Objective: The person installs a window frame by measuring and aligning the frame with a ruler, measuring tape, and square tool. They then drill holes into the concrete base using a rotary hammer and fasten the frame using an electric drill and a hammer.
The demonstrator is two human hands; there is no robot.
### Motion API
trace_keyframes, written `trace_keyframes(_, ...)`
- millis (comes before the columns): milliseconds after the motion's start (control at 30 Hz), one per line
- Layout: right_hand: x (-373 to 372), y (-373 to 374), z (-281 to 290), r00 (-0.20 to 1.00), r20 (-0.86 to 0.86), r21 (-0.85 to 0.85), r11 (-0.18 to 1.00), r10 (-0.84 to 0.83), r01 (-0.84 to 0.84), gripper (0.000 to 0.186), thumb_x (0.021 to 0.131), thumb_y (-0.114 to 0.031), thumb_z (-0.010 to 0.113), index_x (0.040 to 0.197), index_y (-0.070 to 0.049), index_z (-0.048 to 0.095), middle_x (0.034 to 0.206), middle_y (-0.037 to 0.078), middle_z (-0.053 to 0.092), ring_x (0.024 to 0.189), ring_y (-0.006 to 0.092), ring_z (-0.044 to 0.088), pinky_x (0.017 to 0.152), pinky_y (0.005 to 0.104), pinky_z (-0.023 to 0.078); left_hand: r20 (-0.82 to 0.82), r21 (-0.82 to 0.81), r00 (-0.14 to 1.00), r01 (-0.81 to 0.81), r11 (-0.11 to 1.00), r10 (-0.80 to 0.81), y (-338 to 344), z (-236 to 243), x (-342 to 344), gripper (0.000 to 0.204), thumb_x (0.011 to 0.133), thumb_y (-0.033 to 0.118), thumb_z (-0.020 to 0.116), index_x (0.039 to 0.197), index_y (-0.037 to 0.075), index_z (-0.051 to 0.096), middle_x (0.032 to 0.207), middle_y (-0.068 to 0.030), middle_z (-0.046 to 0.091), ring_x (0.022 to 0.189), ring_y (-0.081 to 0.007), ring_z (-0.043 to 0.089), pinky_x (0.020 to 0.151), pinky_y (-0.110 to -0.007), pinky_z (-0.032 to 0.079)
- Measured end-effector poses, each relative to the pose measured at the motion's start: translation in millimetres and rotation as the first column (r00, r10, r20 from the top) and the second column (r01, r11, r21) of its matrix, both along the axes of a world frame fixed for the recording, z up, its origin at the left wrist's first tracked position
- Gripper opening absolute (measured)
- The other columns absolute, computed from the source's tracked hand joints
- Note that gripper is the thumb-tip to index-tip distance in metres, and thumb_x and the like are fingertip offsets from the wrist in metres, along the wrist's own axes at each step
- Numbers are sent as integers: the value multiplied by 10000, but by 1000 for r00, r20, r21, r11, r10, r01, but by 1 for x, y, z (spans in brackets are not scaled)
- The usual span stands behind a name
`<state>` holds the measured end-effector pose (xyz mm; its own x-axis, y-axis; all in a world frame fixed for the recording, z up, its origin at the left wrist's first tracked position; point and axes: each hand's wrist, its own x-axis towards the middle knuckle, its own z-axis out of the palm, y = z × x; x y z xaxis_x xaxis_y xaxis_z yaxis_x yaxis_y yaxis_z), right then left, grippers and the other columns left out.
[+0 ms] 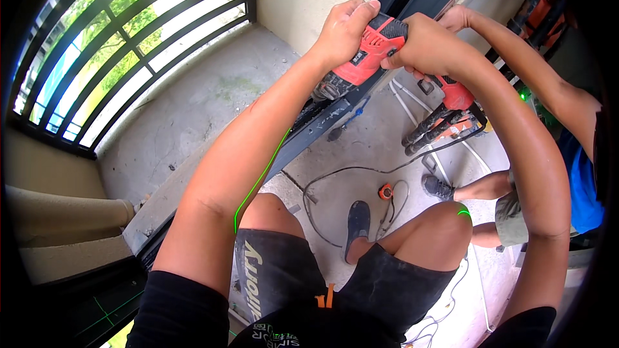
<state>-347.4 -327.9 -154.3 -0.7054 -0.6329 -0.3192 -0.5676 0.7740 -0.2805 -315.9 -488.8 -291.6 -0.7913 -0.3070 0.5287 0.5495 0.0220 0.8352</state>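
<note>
Both my hands are on a red-and-black power drill, whose dark front end slants down toward a dark metal frame track. My left hand wraps round the upper left of its body, thumb along the top. On the other side my right hand is closed round the rear part, with some fingers hidden behind the wrist. The tip of the drill and whatever it touches cannot be made out.
A co-worker's hand rests near the frame at the right; their dark shoe is below. Another red tool stands near black tubes. A cable loops round my shoe, near an orange tape measure. Railing bars are at left.
</note>
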Motion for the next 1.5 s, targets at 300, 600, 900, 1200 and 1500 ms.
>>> trace_keyframes(300,0,-1,-3,1000,-19,1,1000,7,-7,212,899,-72,855,944,69,704,635,77,644,484,164,646,410,331,513,34,-41,999,1,999,1,-1,-2,3,483,1128,445,532,962,9,659,879,-31,651,846,-131,559,825,-329,496)
trace_keyframes(600,-2,-1,-4,1000,-14,2,1000,-12,12,219,894,-75,858,954,70,704,642,70,643,485,158,640,414,328,511,-36,7,998,-41,999,42,1,-4,-2,494,1093,419,624,887,-24,696,787,-54,665,779,-135,586,753,-338,505)
trace_keyframes(900,-4,1,-5,1000,-4,-55,998,2,-2,336,847,-128,895,699,94,691,631,152,690,502,237,672,465,398,527,5,13,997,-72,997,72,3,-3,1,481,1098,410,603,890,-17,679,789,-50,646,778,-138,559,751,-347,497)
trace_keyframes(1200,-5,2,-5,1000,-3,-55,998,29,-29,245,839,-81,877,839,78,690,652,115,665,488,205,635,428,377,489,1,-27,995,-97,995,97,3,-4,1,455,1117,384,576,875,3,637,789,-23,590,783,-117,520,745,-338,475)
trace_keyframes(1500,-6,2,-7,998,-37,-38,998,50,-52,269,821,-107,900,837,75,702,674,149,707,519,236,690,456,399,524,24,-61,991,-132,989,133,3,-9,1,487,1126,392,558,841,3,622,767,-20,582,766,-111,509,726,-342,474)
